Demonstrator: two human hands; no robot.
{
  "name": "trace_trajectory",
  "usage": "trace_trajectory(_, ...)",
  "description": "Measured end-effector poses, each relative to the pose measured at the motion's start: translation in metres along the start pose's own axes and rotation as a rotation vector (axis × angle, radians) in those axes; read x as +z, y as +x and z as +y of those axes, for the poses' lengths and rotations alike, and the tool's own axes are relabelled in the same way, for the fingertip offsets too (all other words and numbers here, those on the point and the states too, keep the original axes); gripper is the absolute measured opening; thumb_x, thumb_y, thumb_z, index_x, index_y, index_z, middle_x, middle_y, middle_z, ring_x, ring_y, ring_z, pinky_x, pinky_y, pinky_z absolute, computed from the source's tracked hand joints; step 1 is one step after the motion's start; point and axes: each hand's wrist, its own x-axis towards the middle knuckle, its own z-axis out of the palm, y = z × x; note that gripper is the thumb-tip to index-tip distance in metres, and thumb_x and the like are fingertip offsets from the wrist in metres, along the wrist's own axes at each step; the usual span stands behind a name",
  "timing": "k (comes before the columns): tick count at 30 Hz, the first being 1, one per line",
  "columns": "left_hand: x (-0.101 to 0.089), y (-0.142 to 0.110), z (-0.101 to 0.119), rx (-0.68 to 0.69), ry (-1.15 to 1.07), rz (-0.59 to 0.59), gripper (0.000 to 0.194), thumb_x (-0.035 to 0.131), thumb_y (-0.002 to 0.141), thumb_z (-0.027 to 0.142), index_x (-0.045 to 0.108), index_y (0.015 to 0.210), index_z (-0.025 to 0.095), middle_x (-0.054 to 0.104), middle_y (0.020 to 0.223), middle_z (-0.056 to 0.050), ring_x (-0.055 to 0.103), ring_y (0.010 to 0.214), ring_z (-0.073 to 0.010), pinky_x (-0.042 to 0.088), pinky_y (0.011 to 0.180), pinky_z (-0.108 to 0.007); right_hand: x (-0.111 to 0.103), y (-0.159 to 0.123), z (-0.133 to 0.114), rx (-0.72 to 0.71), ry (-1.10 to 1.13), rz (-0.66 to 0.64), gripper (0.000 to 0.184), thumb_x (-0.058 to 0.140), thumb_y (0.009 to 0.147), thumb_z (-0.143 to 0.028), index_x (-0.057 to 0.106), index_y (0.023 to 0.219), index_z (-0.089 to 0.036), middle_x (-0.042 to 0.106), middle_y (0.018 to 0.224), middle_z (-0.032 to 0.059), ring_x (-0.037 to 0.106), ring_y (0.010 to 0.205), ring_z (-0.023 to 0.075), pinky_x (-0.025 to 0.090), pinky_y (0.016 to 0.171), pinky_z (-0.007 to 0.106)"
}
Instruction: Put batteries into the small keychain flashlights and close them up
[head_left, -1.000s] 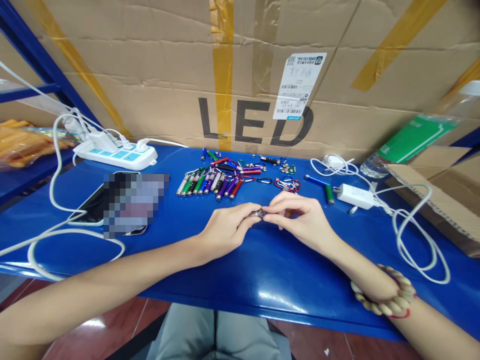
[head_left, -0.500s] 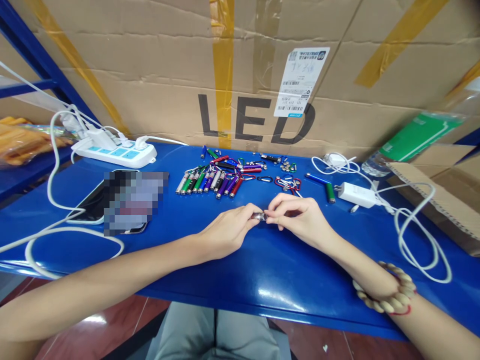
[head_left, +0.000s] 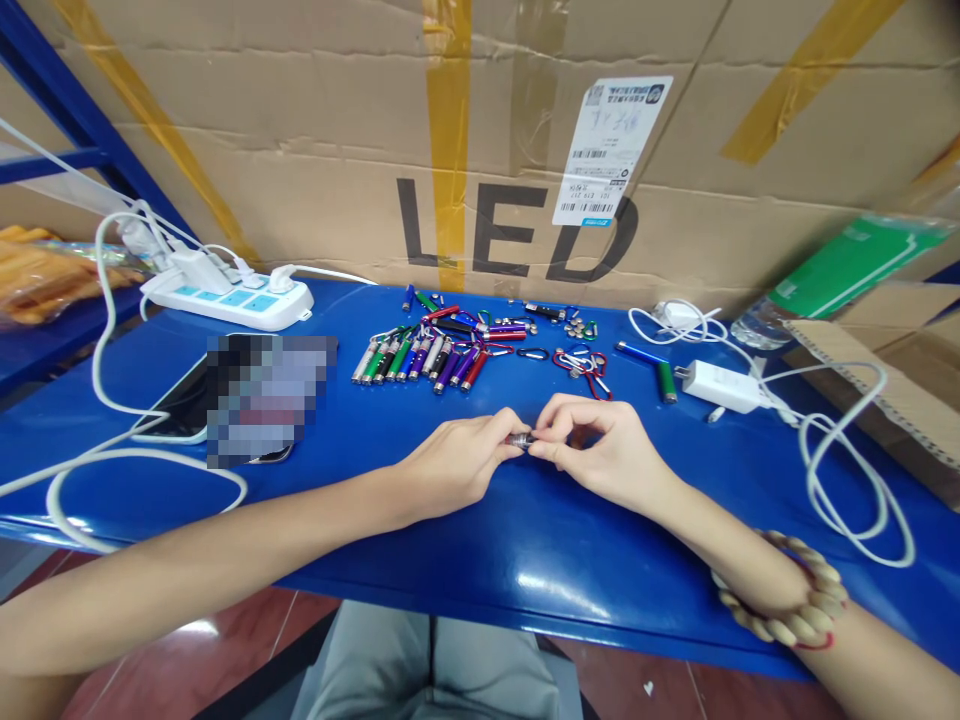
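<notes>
My left hand (head_left: 457, 462) is closed around a mini flashlight (head_left: 517, 440), and only its silvery end shows past thumb and forefinger. Thumb and index finger of my right hand (head_left: 600, 440) are pinched together at that end; whatever lies between them is too small to make out. Beyond the hands lies a row of mini flashlights (head_left: 416, 360) in silver, green, blue, purple, black and red, several with carabiner clips. Small round button cells (head_left: 576, 328) are scattered at the back, near a heap of red and silver carabiners (head_left: 581, 365).
The blue table (head_left: 480, 560) backs onto a large cardboard box (head_left: 315, 150) marked LED. At left are a white power strip (head_left: 255, 303) and phones (head_left: 180, 395). A blue tube (head_left: 641, 353), a green tube (head_left: 667, 382), a charger with cable (head_left: 721, 387) and a bottle (head_left: 757, 322) stand right.
My right fingertips have closed in tighter against the flashlight's end, and its metal rim shows less. The left hand keeps its grip. The view has shifted slightly.
</notes>
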Motion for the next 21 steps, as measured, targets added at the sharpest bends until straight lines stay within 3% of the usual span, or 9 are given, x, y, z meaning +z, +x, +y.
trace_trajectory(6, 0.0047, -0.0002, -0.0029, 0.049, 0.104, 0.137, 0.009, 0.038, 0.089, 0.019, 0.045, 0.085, 0.019, 0.067, 0.096, -0.004, 0.064, 0.088, -0.0176, 0.049, 0.07, -0.025, 0.0026, -0.0002, 0.0001, 0.227, 0.098, -0.028, 0.035, 0.072, 0.064, -0.037, 0.049, 0.051, -0.015, 0.053, 0.056, -0.0012, 0.043, 0.044, 0.0063, 0.034, 0.042, 0.021)
trace_trajectory(10, 0.0064, 0.0, -0.0039, 0.084, 0.207, 0.212, 0.012, 0.038, 0.09, 0.021, 0.048, 0.082, 0.019, 0.067, 0.085, -0.003, 0.064, 0.077, -0.0164, 0.048, 0.066, -0.025, 0.0036, 0.0009, 0.0018, 0.355, 0.17, -0.041, 0.036, 0.074, 0.059, -0.039, 0.048, 0.051, -0.015, 0.052, 0.053, -0.0017, 0.043, 0.043, 0.0067, 0.033, 0.041, 0.021)
trace_trajectory(21, 0.0056, -0.0004, -0.003, 0.024, 0.166, 0.245, 0.011, 0.045, 0.088, 0.023, 0.054, 0.083, 0.018, 0.067, 0.084, -0.002, 0.063, 0.076, -0.0154, 0.049, 0.067, -0.024, 0.0009, 0.0039, 0.003, 0.476, 0.223, -0.059, 0.037, 0.073, 0.057, -0.045, 0.052, 0.054, -0.015, 0.053, 0.049, -0.002, 0.044, 0.039, 0.0054, 0.03, 0.039, 0.018)
